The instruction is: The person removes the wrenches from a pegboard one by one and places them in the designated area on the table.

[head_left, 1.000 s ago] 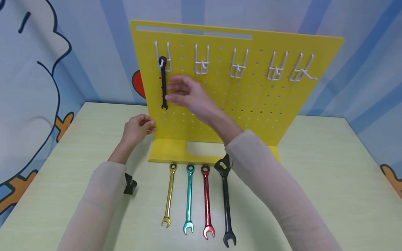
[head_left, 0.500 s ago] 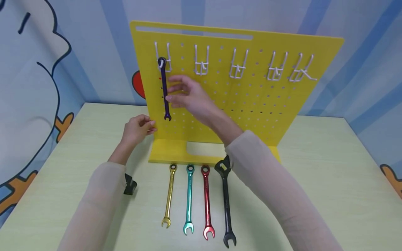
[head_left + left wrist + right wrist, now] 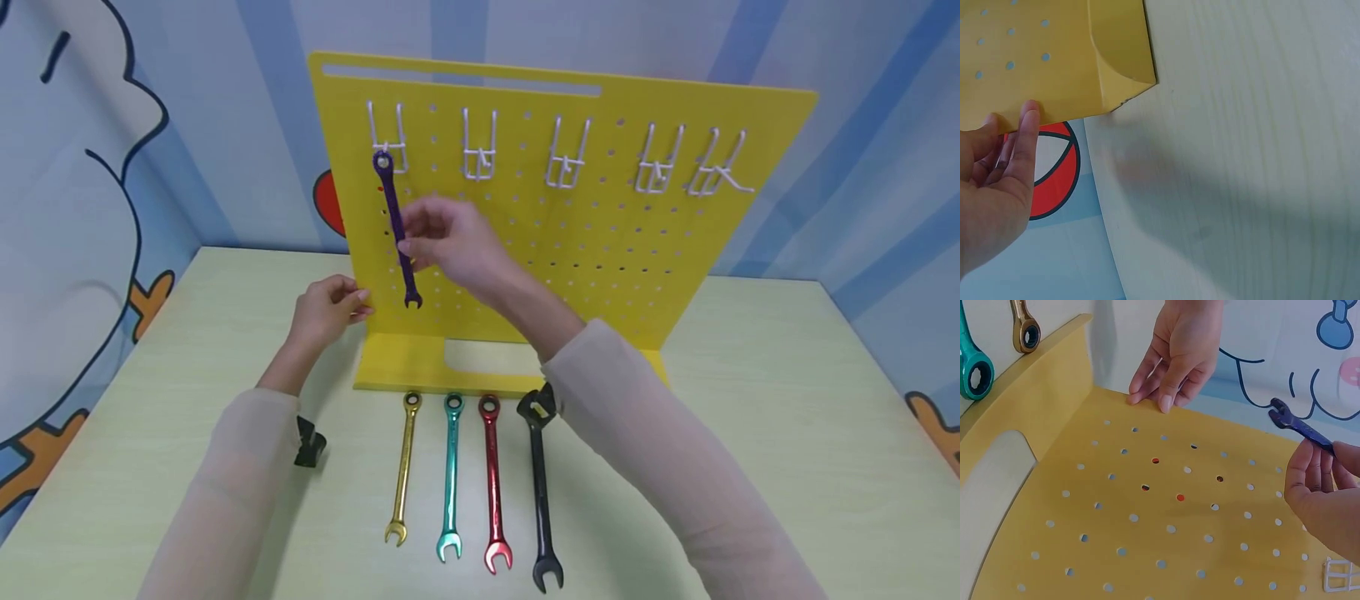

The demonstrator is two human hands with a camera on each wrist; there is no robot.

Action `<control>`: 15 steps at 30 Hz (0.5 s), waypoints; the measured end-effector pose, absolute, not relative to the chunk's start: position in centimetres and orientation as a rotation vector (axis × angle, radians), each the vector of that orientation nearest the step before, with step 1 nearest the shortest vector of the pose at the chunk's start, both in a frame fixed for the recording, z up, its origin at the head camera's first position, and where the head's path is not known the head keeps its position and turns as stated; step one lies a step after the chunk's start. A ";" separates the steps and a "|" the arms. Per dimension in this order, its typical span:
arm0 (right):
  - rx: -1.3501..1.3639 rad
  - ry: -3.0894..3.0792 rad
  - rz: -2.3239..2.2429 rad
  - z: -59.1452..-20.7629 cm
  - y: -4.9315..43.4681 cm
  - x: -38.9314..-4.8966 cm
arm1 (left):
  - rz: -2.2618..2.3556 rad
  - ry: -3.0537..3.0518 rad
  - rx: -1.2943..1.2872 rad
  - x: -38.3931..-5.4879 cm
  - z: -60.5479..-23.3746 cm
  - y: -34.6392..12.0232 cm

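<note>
My right hand [image 3: 468, 246] pinches a dark purple combination wrench [image 3: 395, 221] at mid-shaft, between thumb and fingers. The wrench tilts in front of the yellow pegboard [image 3: 480, 292], its ring end just below the leftmost white wire hook [image 3: 387, 137] and its open end pointing down. In the right wrist view, the wrench's open jaw stands out past the right hand [image 3: 1322, 487]. Low on the pegboard's left edge, my left hand [image 3: 326, 312] pinches the rim between thumb and fingers, as the left wrist view also shows of the hand [image 3: 1007, 162].
Four more wire hooks line the board's top, among them the one at far right [image 3: 716, 167]. On the table before its base lie a gold wrench [image 3: 403, 471], a teal wrench [image 3: 452, 475], a red wrench [image 3: 493, 483] and a larger black wrench [image 3: 540, 492].
The purple wrench, hanging on the leftmost hook a second ago, has come down and tilted, its ring end now below the hook. My right fingers have closed on its shaft; the left hand stays put.
</note>
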State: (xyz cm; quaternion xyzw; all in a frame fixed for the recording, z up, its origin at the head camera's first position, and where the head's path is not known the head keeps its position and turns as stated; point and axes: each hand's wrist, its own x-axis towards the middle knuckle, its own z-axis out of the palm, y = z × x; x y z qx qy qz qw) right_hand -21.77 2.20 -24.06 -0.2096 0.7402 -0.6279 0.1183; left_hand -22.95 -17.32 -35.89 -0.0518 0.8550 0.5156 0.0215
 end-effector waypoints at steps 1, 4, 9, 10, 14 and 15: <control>-0.618 2.169 -1.827 -24.1 2.2 -21.7 | 1.600 2.648 -0.160 -22.9 -35.9 -17.3; -0.645 2.173 -1.809 -24.0 2.3 -21.3 | 1.604 2.643 -0.156 -22.9 -35.8 -17.3; -0.648 2.135 -1.840 -23.8 2.5 -20.9 | 1.599 2.644 -0.160 -22.8 -35.8 -17.3; -0.650 2.134 -1.840 -23.8 2.5 -20.9 | 1.600 2.643 -0.160 -22.8 -35.8 -17.3; -0.649 2.141 -1.827 -23.4 2.7 -20.5 | 1.598 2.643 -0.166 -22.8 -35.7 -17.3; -0.651 2.144 -1.821 -23.4 2.8 -20.4 | 1.597 2.642 -0.168 -22.8 -35.7 -17.3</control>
